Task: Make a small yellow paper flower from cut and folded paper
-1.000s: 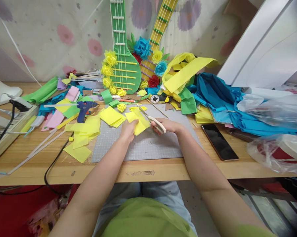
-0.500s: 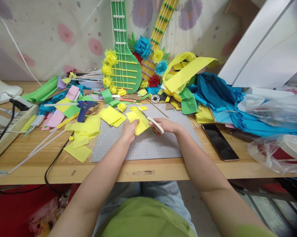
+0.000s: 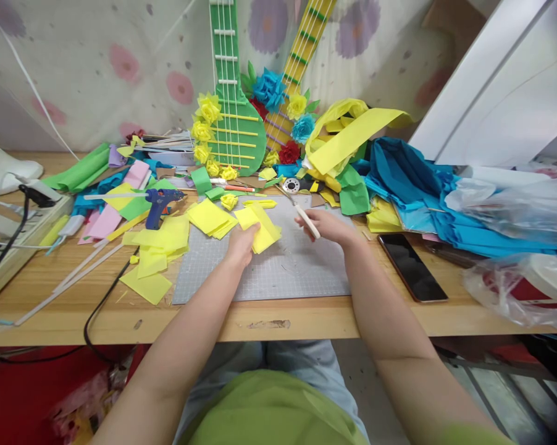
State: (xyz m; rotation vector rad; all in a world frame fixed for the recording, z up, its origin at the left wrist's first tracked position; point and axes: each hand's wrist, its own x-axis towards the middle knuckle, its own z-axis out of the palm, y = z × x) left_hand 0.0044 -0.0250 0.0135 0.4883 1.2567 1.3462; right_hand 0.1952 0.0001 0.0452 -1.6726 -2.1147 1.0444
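Note:
Pinched in my left hand (image 3: 242, 243) is a yellow paper piece (image 3: 265, 232), held above the grey cutting mat (image 3: 278, 278). My right hand (image 3: 327, 227) is closed around white-handled scissors (image 3: 308, 222), whose blades point up and to the left, apart from the paper. Just left of my left hand lies a stack of yellow paper squares (image 3: 210, 219). More yellow sheets (image 3: 160, 241) are spread farther left. A small yellow paper flower (image 3: 229, 201) and a folded yellow strip (image 3: 260, 203) rest near the mat's back edge.
A blue glue gun (image 3: 160, 204) lies at left, its black cord running to the table's front. Behind the mat stand a green paper guitar (image 3: 239, 136) and a yellow one (image 3: 301, 55) with paper flowers. A phone (image 3: 412, 266) and blue paper (image 3: 408, 179) are at right.
My right hand has moved right with the scissors, away from the yellow paper. My left hand stays nearly in place, still holding the paper.

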